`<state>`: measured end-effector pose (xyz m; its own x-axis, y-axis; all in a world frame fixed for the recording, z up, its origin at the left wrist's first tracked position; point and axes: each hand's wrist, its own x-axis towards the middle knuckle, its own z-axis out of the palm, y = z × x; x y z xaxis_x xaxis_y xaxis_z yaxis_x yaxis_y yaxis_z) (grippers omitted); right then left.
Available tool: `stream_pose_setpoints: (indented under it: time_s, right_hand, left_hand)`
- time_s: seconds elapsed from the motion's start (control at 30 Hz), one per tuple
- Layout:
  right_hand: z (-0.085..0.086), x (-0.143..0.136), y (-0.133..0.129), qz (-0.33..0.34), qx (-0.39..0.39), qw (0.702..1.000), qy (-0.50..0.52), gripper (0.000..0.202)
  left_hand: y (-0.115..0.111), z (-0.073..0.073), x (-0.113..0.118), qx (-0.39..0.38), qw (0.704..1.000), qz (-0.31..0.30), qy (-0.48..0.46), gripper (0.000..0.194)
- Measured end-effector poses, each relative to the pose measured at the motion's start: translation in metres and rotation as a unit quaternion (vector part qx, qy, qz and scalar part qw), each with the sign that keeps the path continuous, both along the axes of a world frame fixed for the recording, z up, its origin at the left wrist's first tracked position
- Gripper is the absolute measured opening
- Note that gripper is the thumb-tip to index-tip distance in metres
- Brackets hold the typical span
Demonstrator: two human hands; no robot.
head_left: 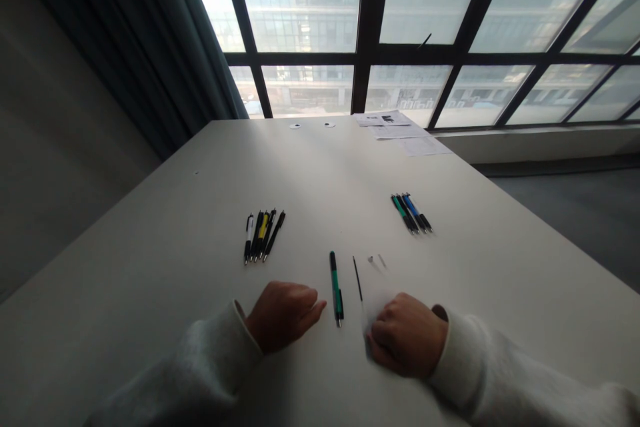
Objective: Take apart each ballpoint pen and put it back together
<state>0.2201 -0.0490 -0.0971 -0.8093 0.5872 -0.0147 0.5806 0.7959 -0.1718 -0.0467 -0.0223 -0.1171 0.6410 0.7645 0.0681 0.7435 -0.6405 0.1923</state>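
Note:
A green and black click pen lies lengthwise on the white table between my hands. My left hand is just left of it, fingers curled in and thumb side toward the pen, with nothing visible in it. To the pen's right lies a thin dark ink refill. My right hand is closed at the refill's near end; its fingertips are partly hidden and blurred, so what they hold, if anything, cannot be made out. Beyond it rest a small metal pen tip and a thin spring.
A group of several pens, white, black and yellow, lies at left. Several green, black and blue pens lie at right. Paper sheets and two small white pieces sit at the table's far edge, below the windows.

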Motion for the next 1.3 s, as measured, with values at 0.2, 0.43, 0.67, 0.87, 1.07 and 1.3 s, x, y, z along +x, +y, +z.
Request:
stream_pose_setpoints:
  time_s: [0.2,0.43,0.67,0.87,1.07,1.3]
  right_hand:
    - [0.001,0.001,0.000,0.001,-0.015,1.000,0.019,0.029]
    - [-0.001,0.001,0.002,0.004,-0.014,1.000,0.018,0.025]
    - [-0.004,0.002,0.002,0.008,-0.015,1.000,0.025,0.025]
    - [-0.010,0.002,0.003,0.005,-0.010,0.999,0.042,0.023]
    - [-0.015,0.001,0.000,-0.064,-0.011,0.994,0.092,0.031]
    - [-0.011,-0.016,0.001,-0.264,-0.006,0.959,0.105,0.036]
  left_hand:
    - [-0.001,0.000,0.000,0.005,1.000,-0.001,0.015,0.041]
    - [0.000,-0.001,0.000,0.010,1.000,-0.004,0.010,0.041]
    - [-0.001,-0.003,-0.001,0.007,1.000,-0.001,-0.014,0.039]
    - [0.001,-0.005,-0.001,-0.013,0.999,0.015,-0.044,0.041]
    - [0.003,-0.003,-0.002,-0.029,0.992,0.082,-0.093,0.039]
    - [0.007,0.012,0.028,-0.040,0.972,0.195,-0.127,0.041]
